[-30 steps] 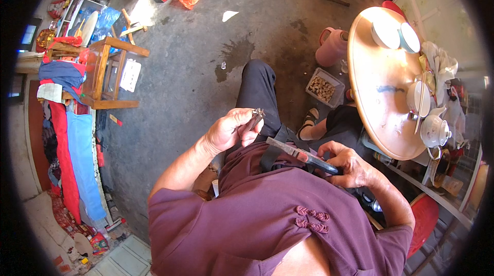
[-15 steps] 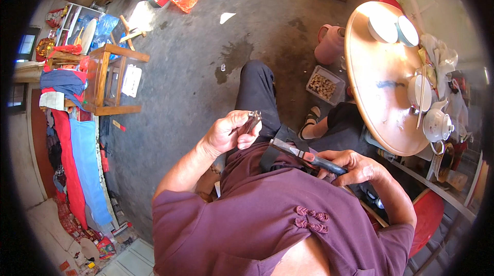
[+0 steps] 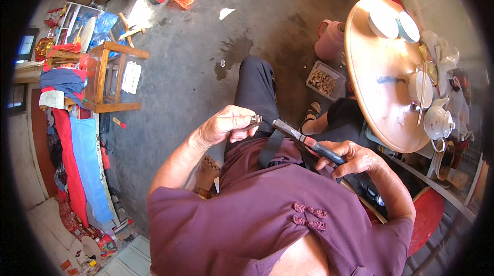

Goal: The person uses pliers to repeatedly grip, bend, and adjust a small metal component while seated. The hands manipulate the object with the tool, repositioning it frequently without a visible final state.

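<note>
Now holds the dark-handled tool [image 3: 311, 143] with its tip just beside the small metal piece [image 3: 256, 120], higher and closer than a second ago, across a narrower gap. Angles both forearms [image 3: 180, 161] inward, reaching over the lap [image 3: 272, 155] off the near left edge of the round surface [image 3: 368, 80]. Turns the left hand [image 3: 226, 126] inward beside the dark trouser leg [image 3: 252, 90], pinching the small metal piece between thumb and fingers. Wraps the right hand [image 3: 350, 158] round the tool's handle, fingers closed on it, pointing the tip up and to the left. Has white bowls [image 3: 381, 22] near the surface's far edge and a teapot [image 3: 437, 123] at its near right edge.
</note>
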`<state>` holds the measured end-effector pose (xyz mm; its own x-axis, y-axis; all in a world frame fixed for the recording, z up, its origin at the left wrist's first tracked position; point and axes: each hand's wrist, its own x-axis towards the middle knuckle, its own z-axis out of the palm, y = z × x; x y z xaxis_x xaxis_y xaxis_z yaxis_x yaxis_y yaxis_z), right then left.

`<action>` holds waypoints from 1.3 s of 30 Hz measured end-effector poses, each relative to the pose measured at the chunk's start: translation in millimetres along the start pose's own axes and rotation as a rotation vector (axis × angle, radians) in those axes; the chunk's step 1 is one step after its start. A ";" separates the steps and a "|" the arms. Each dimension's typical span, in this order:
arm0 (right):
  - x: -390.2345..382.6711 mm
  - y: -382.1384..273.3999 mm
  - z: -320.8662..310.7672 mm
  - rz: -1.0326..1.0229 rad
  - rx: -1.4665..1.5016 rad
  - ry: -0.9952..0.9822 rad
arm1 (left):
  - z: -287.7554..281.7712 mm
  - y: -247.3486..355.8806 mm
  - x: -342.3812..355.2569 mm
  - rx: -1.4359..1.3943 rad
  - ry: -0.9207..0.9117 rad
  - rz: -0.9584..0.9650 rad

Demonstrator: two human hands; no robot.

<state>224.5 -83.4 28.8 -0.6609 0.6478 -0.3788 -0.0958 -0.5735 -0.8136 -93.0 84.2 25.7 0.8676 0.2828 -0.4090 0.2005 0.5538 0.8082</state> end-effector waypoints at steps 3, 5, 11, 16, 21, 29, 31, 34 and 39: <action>0.5 -3.4 -1.5 -0.026 -0.055 -0.005 | -1.5 3.6 2.2 0.098 -0.019 -0.046; 1.9 -6.8 -2.0 -0.028 -0.059 -0.011 | 1.1 7.8 3.0 0.135 -0.019 -0.057; 2.8 -14.3 -1.8 -0.062 -0.073 -0.040 | 1.1 8.1 3.7 0.202 -0.033 -0.058; 3.2 -20.6 -1.3 -0.078 -0.098 -0.066 | 4.0 13.6 5.4 0.303 -0.032 -0.083; 2.0 -23.7 -1.5 -0.049 -0.150 -0.059 | 7.1 17.3 7.3 0.416 -0.053 -0.082; 0.6 -25.2 -4.2 -0.046 -0.193 -0.073 | 6.1 18.4 7.8 0.503 -0.102 -0.038; -0.3 -25.3 -4.5 -0.055 -0.203 -0.080 | 6.5 17.9 8.0 0.508 -0.117 -0.028; -1.4 -26.6 -4.3 -0.051 -0.231 -0.077 | 8.2 17.3 8.6 0.494 -0.121 -0.035; -2.5 -25.6 -4.7 -0.046 -0.272 -0.079 | 11.0 17.1 8.5 0.456 -0.107 -0.078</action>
<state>232.1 -68.0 48.6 -0.7178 0.6225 -0.3119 0.0690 -0.3821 -0.9215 -77.2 87.4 40.6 0.8795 0.1583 -0.4489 0.4251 0.1630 0.8903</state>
